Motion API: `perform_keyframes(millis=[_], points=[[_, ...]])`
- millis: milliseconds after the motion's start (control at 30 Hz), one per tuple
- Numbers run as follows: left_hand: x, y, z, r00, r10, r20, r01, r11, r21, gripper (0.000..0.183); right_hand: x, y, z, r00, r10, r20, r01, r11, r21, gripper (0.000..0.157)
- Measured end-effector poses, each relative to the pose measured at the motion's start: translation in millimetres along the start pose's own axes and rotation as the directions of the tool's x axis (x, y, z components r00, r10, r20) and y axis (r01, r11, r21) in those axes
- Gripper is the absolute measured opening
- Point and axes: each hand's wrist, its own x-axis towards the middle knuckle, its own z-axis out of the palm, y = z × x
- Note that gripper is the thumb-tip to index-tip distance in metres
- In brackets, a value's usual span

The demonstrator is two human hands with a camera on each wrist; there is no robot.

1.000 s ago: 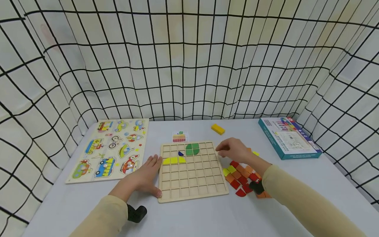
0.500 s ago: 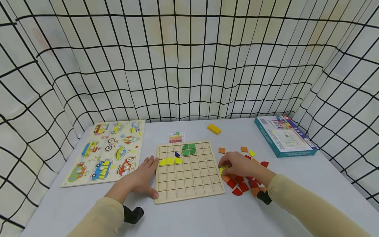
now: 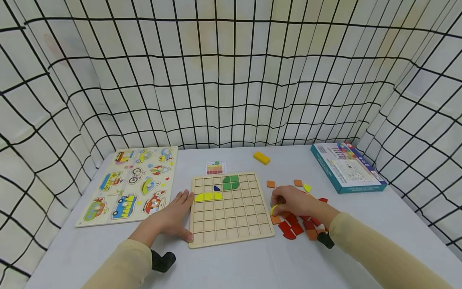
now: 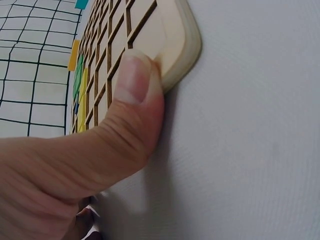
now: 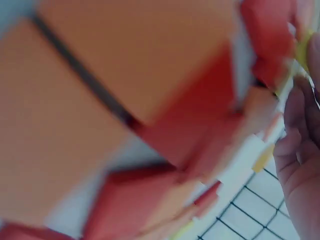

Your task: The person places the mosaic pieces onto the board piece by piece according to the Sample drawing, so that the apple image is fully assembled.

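A square wooden grid board [image 3: 232, 212] lies on the table with yellow pieces [image 3: 208, 196], a small blue piece [image 3: 216, 188] and green pieces [image 3: 231, 182] in its upper cells. My left hand [image 3: 173, 216] rests along the board's left edge with fingers straight. In the left wrist view its thumb [image 4: 132, 95] presses the corner of the board. My right hand [image 3: 294, 200] pinches a yellow tile [image 3: 274, 208] just right of the board, over a pile of red tiles [image 3: 296, 228] and orange tiles [image 3: 311, 235]. Part of the pile is hidden under that hand.
Behind the board lie a small pattern card [image 3: 215, 167] and a yellow block [image 3: 261, 157]. A vehicle picture puzzle [image 3: 127, 188] is at the left, and a teal-edged box [image 3: 348, 167] at the right back. Black-grid netting [image 3: 231, 96] surrounds the table.
My right hand has come down from the board's upper right edge to the tile pile and now pinches a yellow tile. My left hand stays on the board's edge.
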Motion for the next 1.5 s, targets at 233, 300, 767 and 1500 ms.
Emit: perform_keyframes(millis=[233,300,767,1500], points=[[-2.3,1.6,-3.2,1.000,-0.004,0.003,0.004,1.000,0.015,0.127,15.3,-13.2,-12.8,0.994,-0.067,-0.089,0.072,0.996,0.057,0.010],[-2.5,1.7,-3.6,1.000,-0.004,0.002,0.004,1.000,0.010,0.126,25.1,-20.9,-11.7,0.991,-0.086,-0.098,0.093,0.993,0.072,0.007],[0.3,3.4,3.0,1.000,-0.007,0.003,0.007,1.000,-0.016,0.127,88.4,-81.0,17.5,0.985,-0.143,-0.099,0.141,0.990,-0.028,0.005],[-3.1,4.5,-0.5,1.000,-0.016,-0.011,0.016,1.000,0.002,0.127,105.1,-92.2,28.1,0.987,-0.152,-0.049,0.141,0.974,-0.176,0.008]])
